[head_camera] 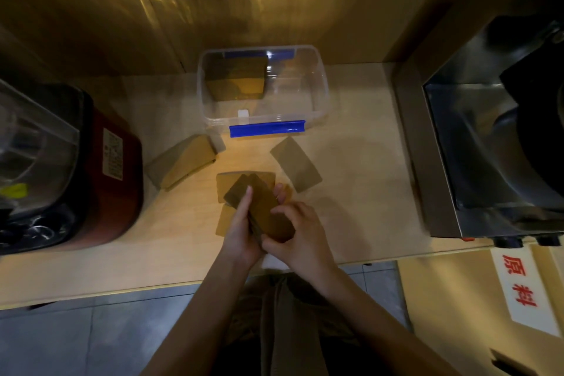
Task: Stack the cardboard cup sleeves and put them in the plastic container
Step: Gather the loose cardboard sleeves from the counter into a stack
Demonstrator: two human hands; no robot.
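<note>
A stack of brown cardboard cup sleeves [263,207] is held between both hands just above the counter. My left hand [241,232] grips its left side with the index finger laid along the top. My right hand [297,233] clasps its near right end. More loose sleeves [227,181] lie under and beside the stack. One flat sleeve [296,163] lies to the right, and a pile of sleeves [186,160] sits to the left. The clear plastic container [317,85] with blue clips stands behind, a bundle of sleeves [235,79] in its left half.
A red-based blender [100,180] stands at the left of the light wooden counter [360,201]. A stainless steel machine [488,137] fills the right side. A cardboard box with a red-lettered label [518,287] stands at the lower right. A wall rises behind the container.
</note>
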